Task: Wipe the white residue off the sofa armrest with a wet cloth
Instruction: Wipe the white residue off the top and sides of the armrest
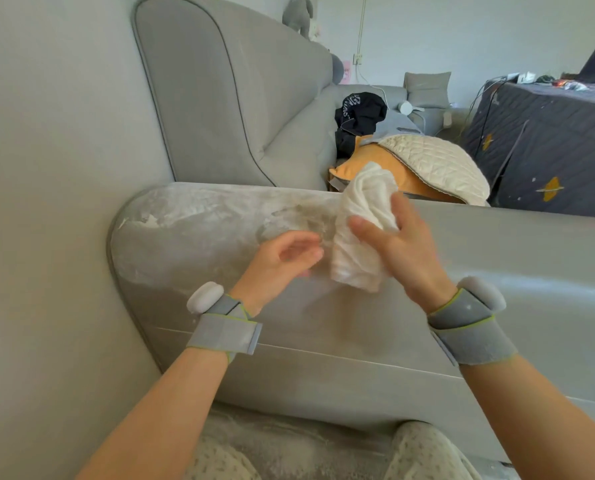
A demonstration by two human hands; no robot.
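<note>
Left hand (282, 261) fingertips motion-blurred, cloth (358, 237) partly hidden behind right hand (400, 247), dark person-like shape at top right edge cropped

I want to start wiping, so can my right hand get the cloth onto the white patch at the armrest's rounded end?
Probably yes: the right hand holds the cloth, but the left hand hovers partly between it and the white residue.

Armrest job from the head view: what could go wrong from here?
The cloth is bunched in the right hand, so little flat surface may meet the armrest, which could smear the white residue rather than lift it. Wiping toward the seat might push powder onto the orange cushion beyond the edge.
</note>
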